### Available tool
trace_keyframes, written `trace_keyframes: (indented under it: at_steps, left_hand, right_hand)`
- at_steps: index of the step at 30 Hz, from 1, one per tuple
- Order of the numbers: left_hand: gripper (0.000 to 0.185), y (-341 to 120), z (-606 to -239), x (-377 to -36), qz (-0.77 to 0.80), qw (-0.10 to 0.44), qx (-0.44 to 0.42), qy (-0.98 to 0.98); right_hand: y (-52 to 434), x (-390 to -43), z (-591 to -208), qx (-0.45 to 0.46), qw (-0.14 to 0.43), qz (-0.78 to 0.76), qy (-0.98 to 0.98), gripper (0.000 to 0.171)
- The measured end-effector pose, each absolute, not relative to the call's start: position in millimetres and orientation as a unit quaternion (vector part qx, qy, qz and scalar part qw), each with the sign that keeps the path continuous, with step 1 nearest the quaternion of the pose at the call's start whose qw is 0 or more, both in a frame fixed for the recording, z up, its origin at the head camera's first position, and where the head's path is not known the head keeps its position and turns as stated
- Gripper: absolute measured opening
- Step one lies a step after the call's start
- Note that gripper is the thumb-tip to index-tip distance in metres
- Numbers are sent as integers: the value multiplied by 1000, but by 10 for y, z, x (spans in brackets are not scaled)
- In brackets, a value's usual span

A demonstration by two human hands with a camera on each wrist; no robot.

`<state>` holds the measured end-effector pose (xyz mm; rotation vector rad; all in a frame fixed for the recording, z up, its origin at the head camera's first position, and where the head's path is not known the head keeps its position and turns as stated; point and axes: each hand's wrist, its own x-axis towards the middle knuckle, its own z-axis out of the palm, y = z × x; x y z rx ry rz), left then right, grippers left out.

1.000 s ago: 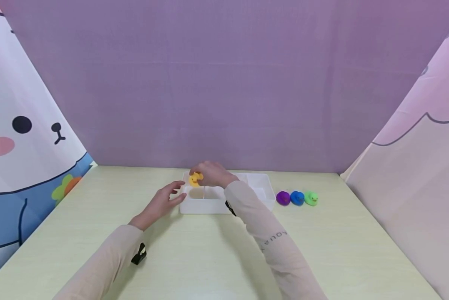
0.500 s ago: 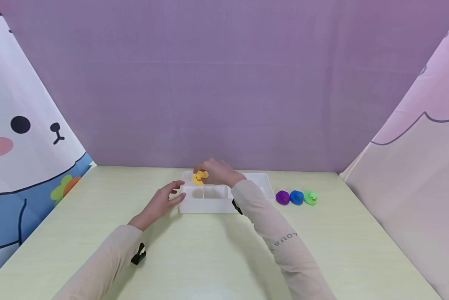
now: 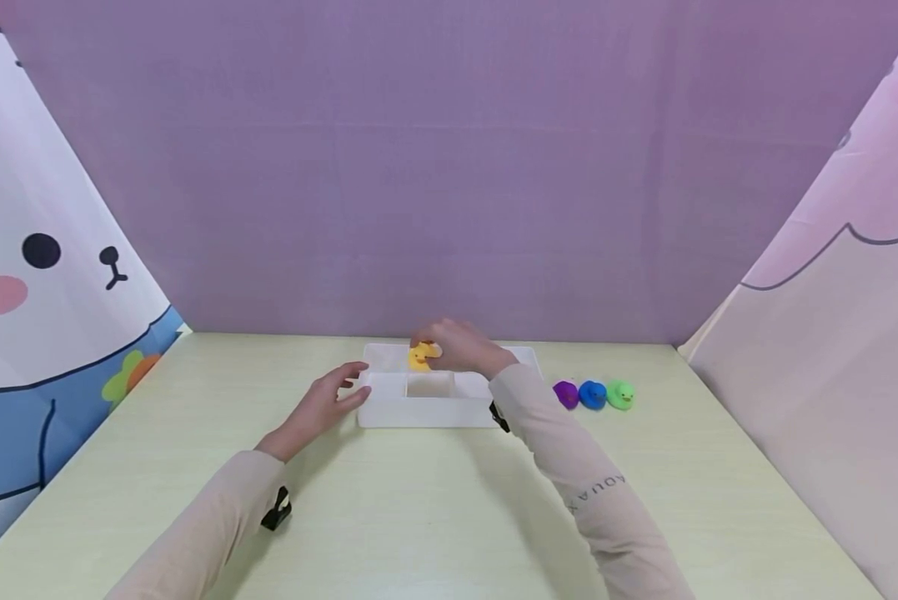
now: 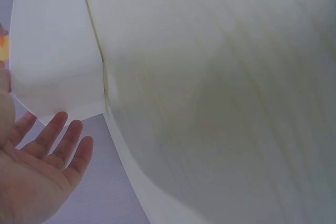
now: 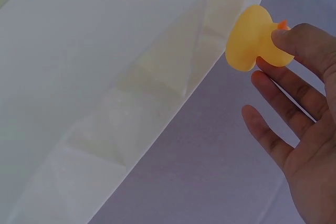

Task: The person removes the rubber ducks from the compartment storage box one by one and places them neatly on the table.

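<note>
A yellow rubber duck (image 3: 421, 357) is pinched between the thumb and fingertips of my right hand (image 3: 459, 346), over the back row of a white compartment box (image 3: 418, 412). In the right wrist view the duck (image 5: 249, 38) shows its rounded body and an orange beak, with the other fingers spread below it. My left hand (image 3: 327, 406) stands at the box's left end, its fingers and thumb apart around the corner. The left wrist view shows that hand (image 4: 42, 177) with its fingers loosely extended, fingertips right at the box wall (image 4: 58, 93).
Right of the box, a purple duck (image 3: 566, 395), a blue duck (image 3: 593, 395) and a green duck (image 3: 621, 395) sit in a row on the pale wooden table (image 3: 403, 517). A purple cloth (image 3: 449, 167) hangs behind the table's back edge; printed curtains flank both sides.
My right hand has moved to the right along the back of the box with the yellow duck in its grip. The left hand has stayed put.
</note>
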<state>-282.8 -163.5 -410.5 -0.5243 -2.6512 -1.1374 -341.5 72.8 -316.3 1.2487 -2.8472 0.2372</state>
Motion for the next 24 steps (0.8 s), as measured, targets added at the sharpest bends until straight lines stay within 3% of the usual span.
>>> trace_keyframes:
  at_steps: [24]
  left_hand:
    - [45,-1654,-4128,-2844,-390,99,-187,-896]
  right_hand:
    - [1424,-3391,-3212,370,32,82,-925,27]
